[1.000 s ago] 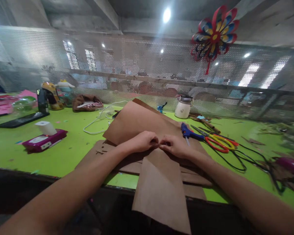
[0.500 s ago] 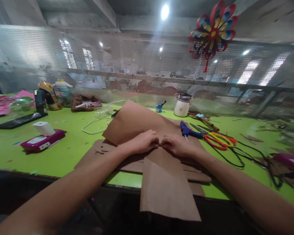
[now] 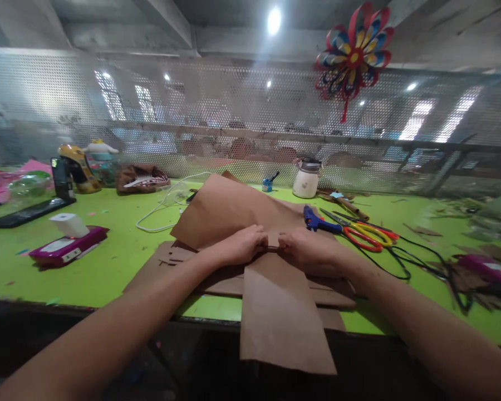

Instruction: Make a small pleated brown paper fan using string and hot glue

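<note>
A large sheet of brown kraft paper [image 3: 234, 209] lies across the middle of the table, its far part curling up and its near strip hanging past the table's front edge. My left hand [image 3: 250, 244] pinches a narrow fold across the sheet from the left. From the right, my right hand [image 3: 297, 245] grips the same fold, its fingers closed. A short stretch of the fold shows between the two hands. Beneath lie more brown paper pieces [image 3: 221, 283], some with slits cut in them.
Right of the paper lie a blue glue gun [image 3: 323, 223] and scissors with red and yellow handles [image 3: 369, 236], black cord trailing. A purple power strip [image 3: 69, 248] with a white charger sits left. Behind stand a white jug [image 3: 306, 181] and a small blue jar [image 3: 268, 185].
My hands have moved slightly apart along the fold, so more of it shows between them. The whole view has shifted a little.
</note>
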Motion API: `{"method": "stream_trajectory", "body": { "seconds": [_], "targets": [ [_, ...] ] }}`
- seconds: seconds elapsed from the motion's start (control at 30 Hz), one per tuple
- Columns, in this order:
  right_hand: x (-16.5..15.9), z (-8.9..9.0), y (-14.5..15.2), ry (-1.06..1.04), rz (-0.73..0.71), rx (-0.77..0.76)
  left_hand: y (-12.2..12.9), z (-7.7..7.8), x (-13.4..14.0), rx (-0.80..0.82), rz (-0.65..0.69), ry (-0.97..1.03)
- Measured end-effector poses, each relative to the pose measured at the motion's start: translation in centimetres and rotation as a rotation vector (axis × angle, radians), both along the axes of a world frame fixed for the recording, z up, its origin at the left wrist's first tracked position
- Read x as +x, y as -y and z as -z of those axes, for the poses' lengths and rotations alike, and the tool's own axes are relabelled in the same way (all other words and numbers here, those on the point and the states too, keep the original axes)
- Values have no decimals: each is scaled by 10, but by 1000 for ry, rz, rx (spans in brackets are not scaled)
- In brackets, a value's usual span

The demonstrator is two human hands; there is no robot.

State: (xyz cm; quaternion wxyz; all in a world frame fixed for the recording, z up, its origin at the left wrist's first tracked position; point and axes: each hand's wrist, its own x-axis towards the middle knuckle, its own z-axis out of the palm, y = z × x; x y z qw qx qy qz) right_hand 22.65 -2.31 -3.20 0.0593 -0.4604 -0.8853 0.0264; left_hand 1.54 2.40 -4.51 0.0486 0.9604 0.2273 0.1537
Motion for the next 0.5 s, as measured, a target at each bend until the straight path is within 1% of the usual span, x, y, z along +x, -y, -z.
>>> {"method": "stream_trajectory", "body": {
  "seconds": [0.1,0.23,0.37,0.5],
  "targets": [
    [1,-3,1,67,-20,50,-1,-2,-3,-41,-14,-8],
    [1,-6,-1,111,-19,60,0,-5,-4,-15,-36,-23],
    [2,-5,-2,160,-47,72,3,-8,-3,7,2,-49],
    [4,-5,3,145,-67,88,8,-11,-4,48,21,-102]
  ]
}}
